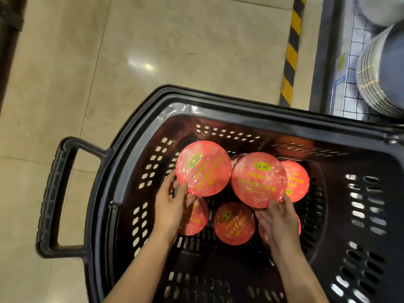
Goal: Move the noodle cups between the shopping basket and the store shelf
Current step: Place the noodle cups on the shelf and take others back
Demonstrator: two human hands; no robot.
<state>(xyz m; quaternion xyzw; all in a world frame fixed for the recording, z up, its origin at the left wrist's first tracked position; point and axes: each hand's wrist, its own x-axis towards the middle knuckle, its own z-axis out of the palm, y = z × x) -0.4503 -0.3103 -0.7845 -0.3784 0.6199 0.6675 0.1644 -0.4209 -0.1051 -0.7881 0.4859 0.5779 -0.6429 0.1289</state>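
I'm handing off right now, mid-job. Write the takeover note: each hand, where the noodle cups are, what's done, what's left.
Left hand: grips the left raised noodle cup at its near edge, inside the basket.
Right hand: grips the right raised noodle cup at its near edge.
Other cups: at least four more red-lidded cups sit lower in the black shopping basket, one between the hands.
Shelf: only an edge shows at upper right; no noodle cups visible there.
Done: cannot tell from this view.
Left: if you are stocking, carry the two held cups to the shelf, then the rest.

black perforated plastic basket [122, 176], glossy film-wrapped red noodle cup lids [259, 179], polished stone-look floor tiles [153, 40]
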